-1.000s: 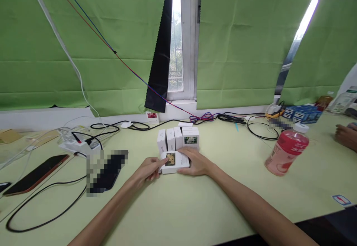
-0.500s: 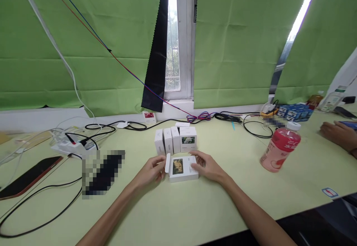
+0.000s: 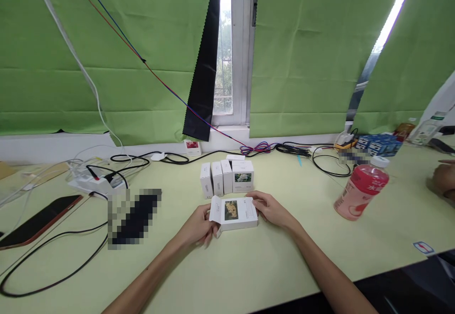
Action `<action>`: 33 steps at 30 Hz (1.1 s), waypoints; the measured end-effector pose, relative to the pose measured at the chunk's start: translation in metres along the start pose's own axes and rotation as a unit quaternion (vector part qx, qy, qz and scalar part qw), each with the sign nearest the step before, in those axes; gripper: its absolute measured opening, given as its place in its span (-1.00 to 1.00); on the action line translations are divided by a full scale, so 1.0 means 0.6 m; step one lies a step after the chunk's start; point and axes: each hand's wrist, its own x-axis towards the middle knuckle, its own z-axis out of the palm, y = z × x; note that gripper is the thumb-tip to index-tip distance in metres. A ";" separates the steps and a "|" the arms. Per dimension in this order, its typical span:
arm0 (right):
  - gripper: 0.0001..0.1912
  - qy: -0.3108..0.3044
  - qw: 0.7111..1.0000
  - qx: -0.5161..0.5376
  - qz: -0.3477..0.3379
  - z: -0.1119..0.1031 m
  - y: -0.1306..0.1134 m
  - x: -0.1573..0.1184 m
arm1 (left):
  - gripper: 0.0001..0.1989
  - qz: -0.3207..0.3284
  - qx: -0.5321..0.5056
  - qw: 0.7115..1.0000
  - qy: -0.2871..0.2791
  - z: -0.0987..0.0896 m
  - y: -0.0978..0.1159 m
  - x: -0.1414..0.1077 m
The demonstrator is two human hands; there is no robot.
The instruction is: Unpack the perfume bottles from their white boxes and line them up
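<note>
A small white carton (image 3: 241, 213) with a yellow-flower picture lies face up on the table, its left end flap (image 3: 215, 208) raised. At that open end is my left hand (image 3: 199, 225), fingers curled against the flaps; some fingertips are hidden behind them. My right hand (image 3: 270, 208) grips the opposite end, thumb and fingers along its right edge. Just behind stand several similar white boxes in a row, among them a box with a white-flower picture (image 3: 243, 181).
Right of my arm stands a pink drink bottle (image 3: 363, 189). A phone (image 3: 40, 221), a power strip (image 3: 93, 181) and looping black cables lie at left. Another person's hand (image 3: 444, 179) rests at the far right. Cable coils (image 3: 292, 150) lie along the wall.
The carton's left flap now stands wider, with a lower flap folded out. My right thumb has slid off the top face to the right edge. The other person's hand has shifted right.
</note>
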 end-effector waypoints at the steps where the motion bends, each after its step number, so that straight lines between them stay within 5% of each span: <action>1: -0.67 -0.001 1.000 0.002 0.003 0.000 -0.002 -0.001 | -0.54 -0.001 0.001 1.000 -0.002 0.000 -0.002 0.001; 18: -0.62 -0.020 0.989 0.134 0.067 -0.007 -0.010 0.001 | -0.69 -0.007 -0.002 1.000 0.005 0.000 0.001 0.001; 25: -0.67 0.030 0.981 0.160 0.108 0.000 -0.016 0.013 | -0.59 -0.006 -0.038 0.999 0.021 -0.001 -0.001 0.004; 30: -0.69 0.052 0.979 0.162 0.114 0.004 -0.022 0.014 | -0.55 -0.013 -0.021 0.998 0.061 0.004 -0.001 0.006; 33: -0.69 0.070 0.981 0.146 0.106 0.003 -0.013 0.016 | -0.53 0.042 -0.007 0.994 0.099 0.006 -0.001 0.005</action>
